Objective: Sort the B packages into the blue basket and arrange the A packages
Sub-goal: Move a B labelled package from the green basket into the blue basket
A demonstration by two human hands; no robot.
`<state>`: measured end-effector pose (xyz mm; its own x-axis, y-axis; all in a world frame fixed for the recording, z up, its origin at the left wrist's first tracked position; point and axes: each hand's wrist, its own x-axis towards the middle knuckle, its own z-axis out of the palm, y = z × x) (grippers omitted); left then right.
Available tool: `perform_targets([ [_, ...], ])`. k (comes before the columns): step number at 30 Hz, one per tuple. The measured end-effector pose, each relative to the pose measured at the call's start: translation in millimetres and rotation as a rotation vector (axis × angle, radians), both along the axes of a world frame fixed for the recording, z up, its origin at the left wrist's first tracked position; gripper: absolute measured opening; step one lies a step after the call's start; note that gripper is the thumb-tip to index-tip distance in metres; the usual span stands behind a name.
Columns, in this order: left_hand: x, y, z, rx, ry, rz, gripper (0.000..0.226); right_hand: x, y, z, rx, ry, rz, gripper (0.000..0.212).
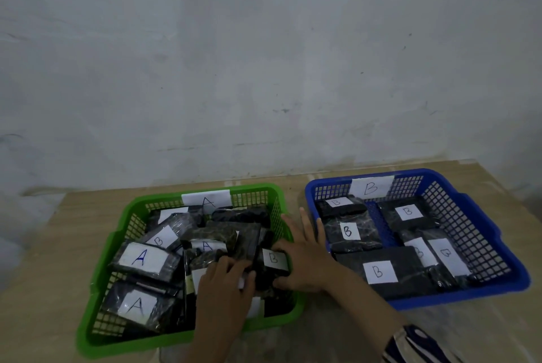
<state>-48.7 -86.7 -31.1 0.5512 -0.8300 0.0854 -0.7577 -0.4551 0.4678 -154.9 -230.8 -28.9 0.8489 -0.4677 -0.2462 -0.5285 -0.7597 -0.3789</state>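
Observation:
A green basket tagged A holds a loose heap of black packages, some labelled A, one near the back labelled B. At its right side lies a B package. My right hand holds that package's right end, thumb under it and fingers spread over the basket rim. My left hand curls its fingers on the package's left end, covering a white label below. The blue basket tagged B holds several B packages lying flat.
Both baskets sit side by side on a wooden table against a pale wall. A narrow gap separates the baskets. A striped sleeve shows on my right forearm. Bare table lies in front of and left of the baskets.

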Motion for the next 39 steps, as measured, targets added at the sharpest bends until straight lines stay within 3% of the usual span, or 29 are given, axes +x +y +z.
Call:
perform_targets([
  [7,-18,-9,1,0.139,0.088,0.114,0.039,9,20,4,0.044,-0.056,-0.009,0.081],
  [13,-15,-14,5,0.008,0.429,0.219,0.051,-2,25,8,0.111,-0.273,-0.074,0.083],
  [17,-14,-15,5,0.041,0.507,0.158,0.064,-8,31,4,0.160,-0.378,-0.098,0.076],
  [21,-10,-12,12,-0.090,0.666,0.114,0.035,-16,35,10,0.351,-0.474,-0.117,0.077],
  [24,-6,-13,17,-0.181,0.771,0.127,0.028,-23,35,18,0.411,-0.597,-0.189,0.083],
  [26,-5,-15,20,-0.262,0.844,0.160,0.026,-29,35,24,0.471,-0.643,-0.279,0.077],
  [31,-18,-29,29,-0.384,0.971,0.101,0.033,-40,29,36,0.767,-0.720,-0.416,0.034],
  [35,-37,-46,31,-0.397,0.996,0.030,0.038,-60,18,39,0.774,-0.776,-0.518,0.028],
  [39,-61,-70,31,-0.383,1.001,-0.021,0.037,-92,0,36,0.745,-0.748,-0.590,0.036],
])
